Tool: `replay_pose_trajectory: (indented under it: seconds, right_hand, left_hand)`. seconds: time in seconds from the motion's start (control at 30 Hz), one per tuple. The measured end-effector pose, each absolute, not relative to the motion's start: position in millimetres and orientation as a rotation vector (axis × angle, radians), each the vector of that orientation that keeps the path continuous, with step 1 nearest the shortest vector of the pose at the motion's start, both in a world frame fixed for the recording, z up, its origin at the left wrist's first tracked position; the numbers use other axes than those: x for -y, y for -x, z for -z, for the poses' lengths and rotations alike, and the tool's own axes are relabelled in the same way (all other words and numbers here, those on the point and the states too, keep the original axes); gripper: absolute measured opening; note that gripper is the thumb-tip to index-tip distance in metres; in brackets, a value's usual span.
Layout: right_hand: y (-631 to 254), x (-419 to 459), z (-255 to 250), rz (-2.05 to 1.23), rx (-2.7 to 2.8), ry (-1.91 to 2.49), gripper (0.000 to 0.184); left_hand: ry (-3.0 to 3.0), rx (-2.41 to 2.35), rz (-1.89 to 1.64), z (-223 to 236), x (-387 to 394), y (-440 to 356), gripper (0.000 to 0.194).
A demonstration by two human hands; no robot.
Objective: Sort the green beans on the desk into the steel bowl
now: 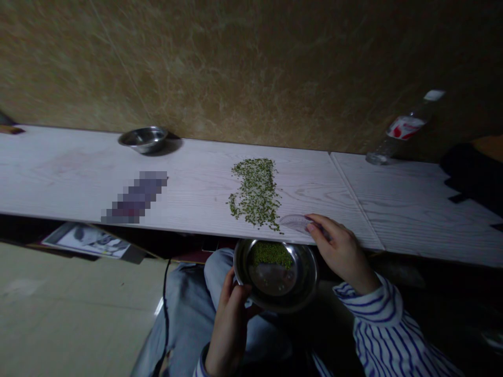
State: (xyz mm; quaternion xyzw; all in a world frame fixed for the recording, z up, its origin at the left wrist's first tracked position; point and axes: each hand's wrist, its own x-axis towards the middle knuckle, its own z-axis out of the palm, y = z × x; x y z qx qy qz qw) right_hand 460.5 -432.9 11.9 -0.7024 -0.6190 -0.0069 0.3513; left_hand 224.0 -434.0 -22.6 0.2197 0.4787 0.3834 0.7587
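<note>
- The left hand (pixel 230 319) is clamped on the near-left rim of a round, silvery stainless-steel bowl (pixel 304 283), thumb over the lip; the grip appears meant to steady the bowl, which sits over the lap.
- The right hand (pixel 340 246) pinches a clear, half-round plastic sheet resembling a protractor (pixel 294 222), thumb and fingers together on its right end; the hold leaves the curved part free toward the beans.
- Small, round green beans (pixel 257 188) lie scattered in a thin patch on the white, wood-grained tabletop (pixel 204 188); a heap of like beans (pixel 271 255) rests at the bowl's far side.
- The bowl stands just below the tabletop's front edge, in line with the patch; this placing presumably suits catching whatever passes over that edge; whether rim and edge touch cannot be told.
- Side room for the right hand lies between the patch and the tabletop seam (pixel 356 199); leftward, room extends to a blurred, purplish oblong item (pixel 135 196).
- A second, shallow steel bowl (pixel 145 140) and a clear, white-capped plastic bottle (pixel 406 127) stand near the wall, well apart from both hands.
</note>
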Motion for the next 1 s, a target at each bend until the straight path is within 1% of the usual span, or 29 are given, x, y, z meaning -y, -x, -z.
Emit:
replay_pose_trajectory:
  seconds: [0.23,0.5,1.0]
  right_hand:
    - [-462,432,-9,0.019,1.587,1.861,0.027]
    - [-457,426,-11,-0.03,1.609,1.833,0.026]
    - [-454,425,-8,-0.071,1.626,1.816,0.027]
  left_hand:
    - [-0.489,-1.04,-0.818,24,435,-224,0.063]
    - [-0.469,-1.06,-0.869,22,434,-225,0.059]
    - [-0.442,-1.064,-0.881,20,434,-227,0.061]
